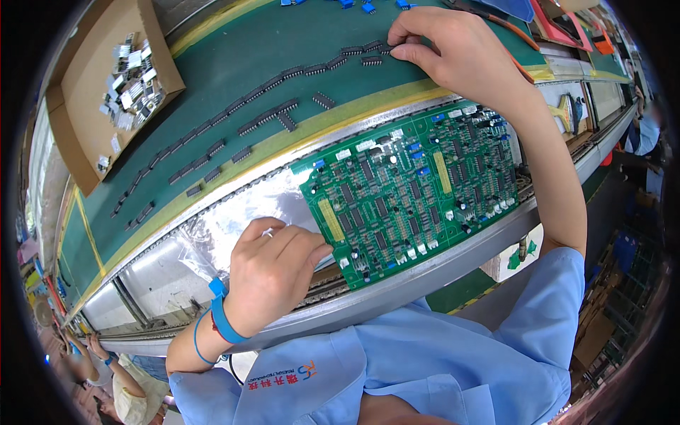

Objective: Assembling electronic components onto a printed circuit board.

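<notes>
A green circuit board [393, 205], filled with small parts, black chips and white connectors, lies across the metal rails in front of me. Beyond it, my right hand [453, 53] reaches over a green mat and pinches a black chip [387, 49] at the right end of a long curved row of chips [255, 92]. Loose chips lie below that row, one of them a single chip [371, 61] close to my fingers. My left hand [273, 265] is curled beside the board's left edge, its thumb side close against it; anything inside the fingers is hidden. A blue wrist strap [225, 322] circles my left wrist.
A cardboard box [74, 134] with a pile of small silvery and black parts stands at the far left. Blue components [368, 8] and orange-handled pliers [513, 32] lie at the back. Metal rails [425, 280] run along the front. Other people are at the lower left and far right.
</notes>
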The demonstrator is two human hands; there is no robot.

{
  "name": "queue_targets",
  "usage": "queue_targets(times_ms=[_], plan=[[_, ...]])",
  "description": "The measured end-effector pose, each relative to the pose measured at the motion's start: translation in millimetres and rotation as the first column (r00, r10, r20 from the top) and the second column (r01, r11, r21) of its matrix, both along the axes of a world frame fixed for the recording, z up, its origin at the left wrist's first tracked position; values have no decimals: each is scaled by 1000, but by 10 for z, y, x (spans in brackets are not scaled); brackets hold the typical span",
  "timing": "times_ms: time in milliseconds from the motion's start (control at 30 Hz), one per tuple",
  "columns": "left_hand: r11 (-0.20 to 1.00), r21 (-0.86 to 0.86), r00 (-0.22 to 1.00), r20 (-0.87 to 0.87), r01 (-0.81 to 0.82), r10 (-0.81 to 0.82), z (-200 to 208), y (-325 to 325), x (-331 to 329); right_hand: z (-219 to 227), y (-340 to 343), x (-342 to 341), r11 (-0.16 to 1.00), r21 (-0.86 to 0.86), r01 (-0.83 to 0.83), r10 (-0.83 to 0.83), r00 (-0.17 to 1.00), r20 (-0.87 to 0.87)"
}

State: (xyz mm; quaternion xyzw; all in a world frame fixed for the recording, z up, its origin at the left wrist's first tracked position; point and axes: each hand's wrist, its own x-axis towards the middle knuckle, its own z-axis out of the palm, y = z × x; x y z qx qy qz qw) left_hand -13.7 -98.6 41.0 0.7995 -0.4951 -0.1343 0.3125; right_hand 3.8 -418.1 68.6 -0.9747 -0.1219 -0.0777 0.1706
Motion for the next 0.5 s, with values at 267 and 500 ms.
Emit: queue_targets(times_ms=[267,500], plan=[[999,21,999,-31,40,-40,-2,-19,66,-176,-151,179,831,227,-507,342,789,510],[996,53,996,-58,67,-64,18,-74,81,162,45,52,987,-157,22,-57,972,-226]])
